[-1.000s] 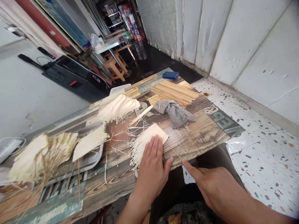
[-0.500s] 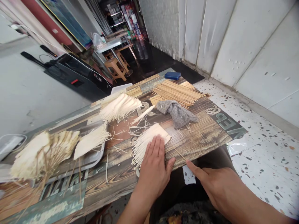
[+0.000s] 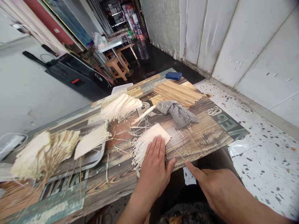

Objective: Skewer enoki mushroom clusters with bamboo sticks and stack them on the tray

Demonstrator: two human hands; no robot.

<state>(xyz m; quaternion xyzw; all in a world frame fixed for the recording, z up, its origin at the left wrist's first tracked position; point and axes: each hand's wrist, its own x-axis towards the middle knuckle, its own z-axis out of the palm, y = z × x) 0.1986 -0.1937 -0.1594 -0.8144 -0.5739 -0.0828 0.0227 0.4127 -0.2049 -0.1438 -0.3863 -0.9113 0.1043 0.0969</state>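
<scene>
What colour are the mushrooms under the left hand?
The mushrooms under the left hand are pale cream, best seen in the head view.

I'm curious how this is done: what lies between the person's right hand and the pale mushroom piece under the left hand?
In the head view, a thin stick runs from the right hand to the pale mushroom piece.

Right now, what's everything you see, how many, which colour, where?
Mushroom slab: one, cream, near edge
Thin stick: one, tan, slab's corner
Mushroom pile: one, cream, mid-table
Loose strands: many, cream, mid-table
Skewered mushrooms: several, cream, left
Tray: one, pale, left
Loose sticks: many, tan, far end
Cloth: one, grey, beside sticks
Box: one, blue, far corner
Table: one, patchwork brown, front
Stools: two, tan, background
Machine: one, black, left wall
Left hand: one, bare, on slab
Right hand: one, bare, at stick's end
</scene>
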